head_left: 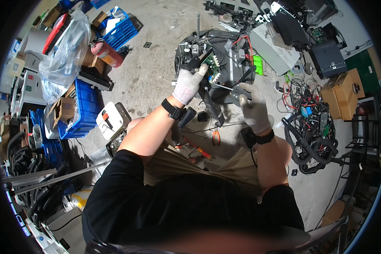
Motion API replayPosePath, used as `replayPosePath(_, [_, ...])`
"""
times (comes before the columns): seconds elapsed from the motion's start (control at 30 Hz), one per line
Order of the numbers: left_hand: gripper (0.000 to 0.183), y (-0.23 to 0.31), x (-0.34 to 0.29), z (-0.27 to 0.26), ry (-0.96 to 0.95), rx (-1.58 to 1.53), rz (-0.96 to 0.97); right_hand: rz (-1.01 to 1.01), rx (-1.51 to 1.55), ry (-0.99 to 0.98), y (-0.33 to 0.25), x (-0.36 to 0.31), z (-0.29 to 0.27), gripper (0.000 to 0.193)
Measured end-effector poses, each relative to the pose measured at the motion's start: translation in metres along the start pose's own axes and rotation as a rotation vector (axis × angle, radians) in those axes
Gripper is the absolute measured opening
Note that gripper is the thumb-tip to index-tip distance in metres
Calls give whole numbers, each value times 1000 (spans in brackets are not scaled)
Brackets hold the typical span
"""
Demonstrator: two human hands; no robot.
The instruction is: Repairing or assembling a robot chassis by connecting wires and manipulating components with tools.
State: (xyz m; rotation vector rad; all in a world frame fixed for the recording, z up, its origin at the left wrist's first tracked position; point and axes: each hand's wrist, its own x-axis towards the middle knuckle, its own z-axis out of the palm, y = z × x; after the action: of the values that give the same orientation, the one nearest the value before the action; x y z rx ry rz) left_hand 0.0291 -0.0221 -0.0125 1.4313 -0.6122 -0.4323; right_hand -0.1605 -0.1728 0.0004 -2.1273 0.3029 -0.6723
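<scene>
My left hand [189,86], in a whitish glove, closes on a black plastic part bearing a green circuit board [214,67] with white connectors. This sits over a dark, cable-strewn machine assembly [237,55] on the floor in front of me. My right hand [255,109], gloved too, has its fingers curled round a screwdriver [224,87]. The thin metal shaft points left, its tip close to the lower edge of the board; whether it touches a screw is too small to tell. Orange-handled pliers [216,137] lie on the concrete between my legs, beside a red-and-orange tool [202,152].
A tangled heap of cables [311,122] lies to the right, near a cardboard box [340,95]. Behind it stand a grey metal case [275,51] and a dark box [332,59]. On the left are blue crates [82,112], a red extinguisher [106,53] and clear plastic wrap [65,59].
</scene>
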Motion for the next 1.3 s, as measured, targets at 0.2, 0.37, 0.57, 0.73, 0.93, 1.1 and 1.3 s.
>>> replayPosePath(0.2, [21,-15,5,-5,-10,-24,-5,25,20,20,1,-1,-1,29])
replayPosePath(0.37, [17,-6,2,5,18,-120,14,37,-81,-45,12,-3,-8,29])
replayPosePath(0.57, [18,-10,2,-1,-11,-100,-31,67,-44,-87,9,-3,-10,32])
replayPosePath(0.73, [16,-10,4,-3,2,-66,-26,27,58,35,-1,-2,-3,33])
replayPosePath(0.93, [16,-3,1,1,19,-68,13,-54,-34,13,1,1,-4,30])
replayPosePath(1.1, [15,4,-1,2,15,-82,-37,52,6,-114,3,-6,-8,26])
replayPosePath(1.3, [12,0,0,4,15,-114,-32,44,0,-56,3,-5,-8,28])
